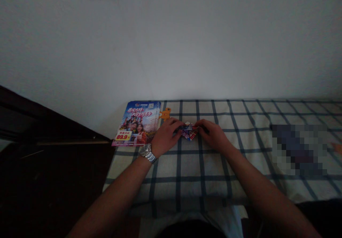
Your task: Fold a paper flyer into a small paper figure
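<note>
Head view: the far left is too dark to make out much. Next, a pile of bright flyers (136, 125) sits on a checked cloth (240, 181); its smallest words are too tiny to read. A silver watch (148, 154) is by the left hand (167, 136), whose thumb and fingers pinch one side of a small folded paper (190, 132). This paper is between both hands, its ends hidden by fingertips. The right hand (212, 133) pinches its other side. Far right, big squares blur a dark thing (299, 149), so I cannot tell what it is.

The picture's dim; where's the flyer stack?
In the head view, the flyer stack lies left of centre on the checked cloth, beside the left hand.
</note>
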`<state>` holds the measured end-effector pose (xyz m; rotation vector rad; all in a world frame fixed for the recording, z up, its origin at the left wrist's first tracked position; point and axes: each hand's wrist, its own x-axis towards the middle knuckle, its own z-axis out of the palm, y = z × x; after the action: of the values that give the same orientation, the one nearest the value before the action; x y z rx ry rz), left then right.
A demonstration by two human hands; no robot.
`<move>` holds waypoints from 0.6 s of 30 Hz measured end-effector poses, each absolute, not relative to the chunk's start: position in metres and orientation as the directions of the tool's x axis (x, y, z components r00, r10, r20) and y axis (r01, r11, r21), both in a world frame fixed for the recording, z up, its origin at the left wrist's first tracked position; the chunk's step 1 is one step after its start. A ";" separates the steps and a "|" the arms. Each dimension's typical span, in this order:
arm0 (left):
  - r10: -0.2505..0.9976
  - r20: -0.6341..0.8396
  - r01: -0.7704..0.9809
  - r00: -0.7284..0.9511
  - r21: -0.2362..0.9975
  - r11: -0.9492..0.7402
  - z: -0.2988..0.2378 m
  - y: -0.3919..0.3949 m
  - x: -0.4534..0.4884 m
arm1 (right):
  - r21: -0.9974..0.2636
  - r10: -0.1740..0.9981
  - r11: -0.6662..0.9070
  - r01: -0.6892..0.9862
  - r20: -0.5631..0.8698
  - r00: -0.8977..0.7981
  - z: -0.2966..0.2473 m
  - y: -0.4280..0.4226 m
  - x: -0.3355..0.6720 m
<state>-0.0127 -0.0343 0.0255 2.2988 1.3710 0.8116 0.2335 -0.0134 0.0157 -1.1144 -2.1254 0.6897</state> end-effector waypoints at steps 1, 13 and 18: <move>0.876 0.300 0.683 0.377 0.549 -0.482 0.025 -0.034 -0.013 | -0.689 0.849 0.505 0.520 0.287 -0.443 0.015 -0.013 0.234; 0.847 0.286 0.685 0.448 0.500 -0.531 0.020 -0.031 -0.018 | -0.704 0.862 0.474 0.529 0.248 -0.441 0.017 -0.014 0.234; 0.836 0.287 0.685 0.468 0.481 -0.548 0.019 -0.031 -0.018 | -0.702 0.858 0.479 0.527 0.249 -0.448 0.022 -0.016 0.233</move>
<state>-0.0179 -0.0312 0.0190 2.4211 1.2946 0.7202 0.2331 -0.0156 0.0221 -1.1404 -2.1362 0.7292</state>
